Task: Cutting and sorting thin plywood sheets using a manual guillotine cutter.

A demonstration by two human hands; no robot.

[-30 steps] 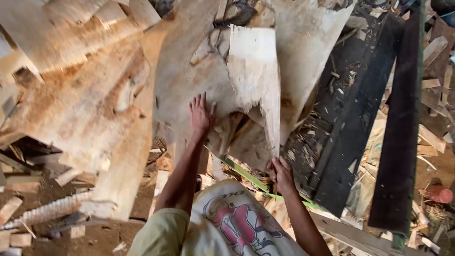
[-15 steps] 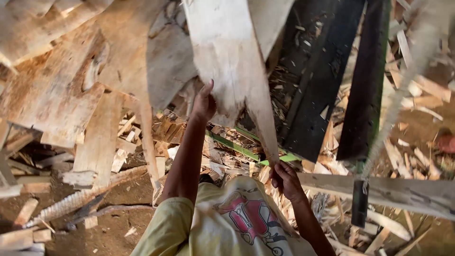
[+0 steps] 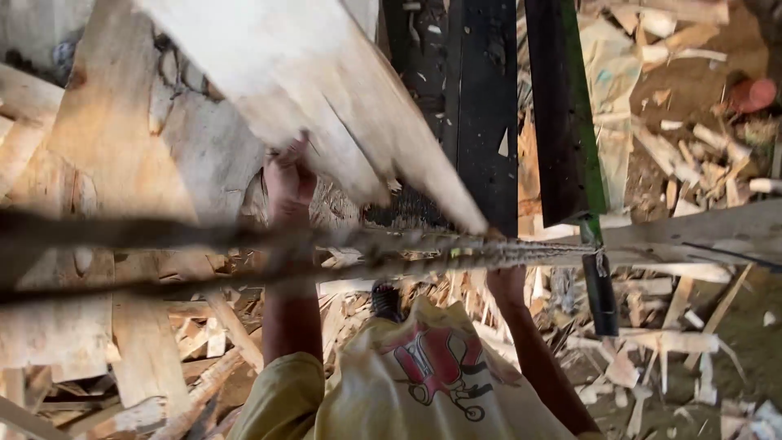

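I hold a long, pale, rough wood sheet [image 3: 326,90] tilted up in front of me. It runs from the upper left down to a narrow tip at centre right. My left hand [image 3: 289,179] grips its lower edge from underneath, arm stretched forward. My right hand [image 3: 507,285] is at the sheet's narrow lower tip and closes on it. Its fingers are partly hidden behind a blurred, rough stick [image 3: 163,257] that crosses the view close to the camera.
Broad pale wood sheets [image 3: 106,163] are piled on the left. Dark planks [image 3: 489,122], one with a green edge [image 3: 582,122], lie beyond the sheet. Wood scraps [image 3: 652,358] litter the dirt ground on the right, with a red object [image 3: 751,94] at the upper right.
The sheet has been lifted off the pile and swung upward and toward me. Both hands rose with it, and the blurred stick now crosses the view.
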